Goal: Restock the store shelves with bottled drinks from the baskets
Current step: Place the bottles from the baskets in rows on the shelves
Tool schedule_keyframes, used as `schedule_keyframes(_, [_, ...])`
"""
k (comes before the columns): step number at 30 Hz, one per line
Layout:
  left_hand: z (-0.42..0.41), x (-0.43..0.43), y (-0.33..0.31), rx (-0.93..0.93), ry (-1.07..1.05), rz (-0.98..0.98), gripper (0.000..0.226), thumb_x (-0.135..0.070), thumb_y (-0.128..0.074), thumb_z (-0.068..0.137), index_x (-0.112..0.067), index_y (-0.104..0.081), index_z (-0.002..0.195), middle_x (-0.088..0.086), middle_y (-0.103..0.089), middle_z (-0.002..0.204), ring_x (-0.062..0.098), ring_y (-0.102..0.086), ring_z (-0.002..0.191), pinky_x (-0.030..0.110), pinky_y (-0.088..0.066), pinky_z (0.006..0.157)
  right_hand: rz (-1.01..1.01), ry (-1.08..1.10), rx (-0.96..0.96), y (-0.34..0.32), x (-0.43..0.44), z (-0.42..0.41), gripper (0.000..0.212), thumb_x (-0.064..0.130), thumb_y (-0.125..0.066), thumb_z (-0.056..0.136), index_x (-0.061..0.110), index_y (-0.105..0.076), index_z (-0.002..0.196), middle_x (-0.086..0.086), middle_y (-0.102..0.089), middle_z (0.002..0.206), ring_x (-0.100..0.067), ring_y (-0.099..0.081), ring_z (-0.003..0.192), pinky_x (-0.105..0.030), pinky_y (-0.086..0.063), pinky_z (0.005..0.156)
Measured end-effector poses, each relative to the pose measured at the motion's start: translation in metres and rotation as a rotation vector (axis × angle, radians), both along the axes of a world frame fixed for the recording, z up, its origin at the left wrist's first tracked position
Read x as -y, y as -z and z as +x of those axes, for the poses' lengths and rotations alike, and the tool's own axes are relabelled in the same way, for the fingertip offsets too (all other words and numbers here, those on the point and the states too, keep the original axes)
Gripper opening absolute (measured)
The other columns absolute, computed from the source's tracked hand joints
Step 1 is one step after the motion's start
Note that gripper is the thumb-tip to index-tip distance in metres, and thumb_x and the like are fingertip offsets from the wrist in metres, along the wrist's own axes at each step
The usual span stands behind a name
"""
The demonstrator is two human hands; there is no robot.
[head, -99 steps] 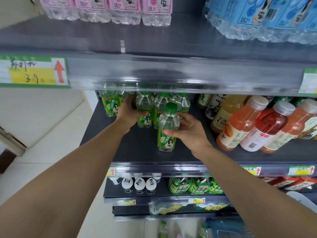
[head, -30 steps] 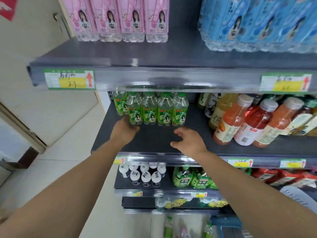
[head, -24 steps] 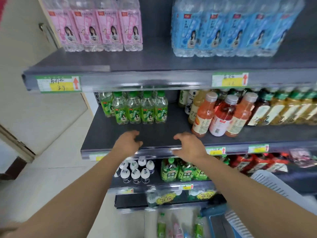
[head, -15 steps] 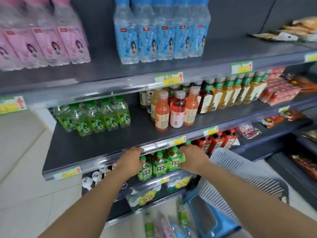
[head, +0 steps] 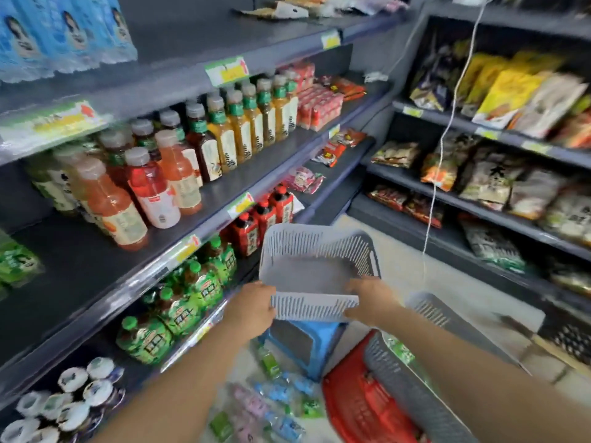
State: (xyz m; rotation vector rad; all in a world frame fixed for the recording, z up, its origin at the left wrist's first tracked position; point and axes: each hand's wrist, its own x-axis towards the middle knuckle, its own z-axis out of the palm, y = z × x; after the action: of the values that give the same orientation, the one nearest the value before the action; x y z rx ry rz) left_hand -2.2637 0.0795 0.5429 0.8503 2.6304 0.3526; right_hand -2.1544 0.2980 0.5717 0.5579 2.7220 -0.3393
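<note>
Both hands, left hand [head: 252,310] and right hand [head: 371,298], clasp the near rim of an empty grey basket [head: 315,270] atop the blue stool [head: 303,343]; bottled drinks [head: 271,398] lie below (floor, nearer the left).

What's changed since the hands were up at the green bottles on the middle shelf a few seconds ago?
Both hands left the shelf and came down and to the right. The left hand and right hand now grip the near rim of an empty grey basket, which sits on a blue stool. The view swung right with them. The green bottles stay standing on the shelf, and the juice bottles beside them are unmoved.
</note>
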Motion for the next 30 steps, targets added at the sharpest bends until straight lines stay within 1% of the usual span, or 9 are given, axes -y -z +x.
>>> schedule_keyframes(2, [0.012, -0.035, 0.011, 0.016, 0.063, 0.004, 0.034, -0.026, -0.056, 0.091, -0.017, -0.057, 0.124, 0.005, -0.054, 0.123, 0.025, -0.05, 0.118, 0.037, -0.045, 0.093, -0.019, 0.102, 0.013, 0.011, -0.027, 0.027, 0.048, 0.04, -0.066, 0.081, 0.021, -0.057, 0.124, -0.006, -0.058, 0.123, -0.025, -0.053, 0.121, -0.031, -0.046, 0.095])
schedule_keyframes(5, [0.033, -0.089, 0.029, 0.044, 0.151, -0.005, 0.044, -0.031, -0.057, 0.091, -0.021, -0.05, 0.134, 0.006, -0.049, 0.136, 0.026, -0.047, 0.125, 0.038, -0.042, 0.1, -0.045, 0.233, 0.047, 0.028, -0.068, 0.069, 0.051, 0.036, -0.065, 0.081, 0.025, -0.055, 0.13, -0.004, -0.056, 0.13, -0.024, -0.052, 0.123, -0.033, -0.046, 0.099])
schedule_keyframes(10, [0.068, -0.179, 0.061, 0.07, 0.292, -0.004, 0.042, -0.029, -0.058, 0.091, -0.02, -0.053, 0.131, 0.003, -0.051, 0.136, 0.026, -0.047, 0.126, 0.037, -0.042, 0.101, -0.106, 0.401, 0.095, 0.066, -0.133, 0.127, 0.058, 0.037, -0.067, 0.077, 0.036, -0.053, 0.133, 0.001, -0.058, 0.132, -0.022, -0.056, 0.12, -0.033, -0.049, 0.096])
schedule_keyframes(13, [0.089, -0.229, 0.085, 0.094, 0.375, -0.02, 0.038, -0.03, -0.058, 0.09, -0.02, -0.055, 0.127, 0.002, -0.054, 0.128, 0.026, -0.048, 0.123, 0.039, -0.043, 0.099, -0.125, 0.463, 0.138, 0.091, -0.168, 0.156, 0.06, 0.038, -0.067, 0.077, 0.032, -0.051, 0.136, -0.001, -0.058, 0.134, -0.023, -0.054, 0.122, -0.033, -0.047, 0.1])
schedule_keyframes(16, [0.107, -0.272, 0.11, 0.083, 0.451, -0.067, 0.036, -0.031, -0.058, 0.091, -0.018, -0.056, 0.124, 0.002, -0.057, 0.124, 0.026, -0.05, 0.12, 0.04, -0.045, 0.096, -0.134, 0.504, 0.189, 0.118, -0.197, 0.182, 0.056, 0.031, -0.068, 0.08, 0.028, -0.053, 0.135, 0.0, -0.057, 0.134, -0.02, -0.051, 0.125, -0.032, -0.043, 0.105])
schedule_keyframes(21, [0.13, -0.332, 0.154, 0.147, 0.534, -0.127, 0.038, -0.028, -0.056, 0.093, -0.018, -0.053, 0.13, 0.002, -0.053, 0.129, 0.024, -0.047, 0.124, 0.04, -0.043, 0.099, -0.18, 0.582, 0.257, 0.166, -0.235, 0.211, 0.048, 0.031, -0.065, 0.082, 0.026, -0.055, 0.129, -0.004, -0.061, 0.126, -0.023, -0.055, 0.117, -0.033, -0.049, 0.096])
schedule_keyframes(25, [0.145, -0.362, 0.184, 0.205, 0.578, -0.171, 0.038, -0.029, -0.057, 0.093, -0.02, -0.052, 0.129, 0.002, -0.053, 0.129, 0.025, -0.049, 0.121, 0.042, -0.046, 0.097, -0.211, 0.595, 0.317, 0.193, -0.249, 0.225, 0.038, 0.032, -0.056, 0.09, 0.021, -0.058, 0.127, -0.007, -0.058, 0.129, -0.026, -0.053, 0.12, -0.033, -0.045, 0.096])
schedule_keyframes(27, [0.164, -0.395, 0.221, 0.245, 0.616, -0.224, 0.04, -0.029, -0.058, 0.093, -0.021, -0.052, 0.132, 0.002, -0.053, 0.132, 0.025, -0.05, 0.121, 0.041, -0.045, 0.098, -0.259, 0.652, 0.37, 0.229, -0.268, 0.243, 0.044, 0.034, -0.057, 0.091, 0.02, -0.053, 0.133, -0.009, -0.058, 0.13, -0.028, -0.053, 0.121, -0.033, -0.044, 0.096])
schedule_keyframes(30, [0.175, -0.405, 0.235, 0.273, 0.652, -0.248, 0.042, -0.029, -0.059, 0.093, -0.017, -0.052, 0.132, 0.003, -0.051, 0.136, 0.024, -0.048, 0.124, 0.041, -0.044, 0.101, -0.298, 0.738, 0.369, 0.243, -0.266, 0.249, 0.069, 0.043, -0.065, 0.086, 0.021, -0.036, 0.145, -0.011, -0.051, 0.135, -0.029, -0.049, 0.125, -0.035, -0.041, 0.102])
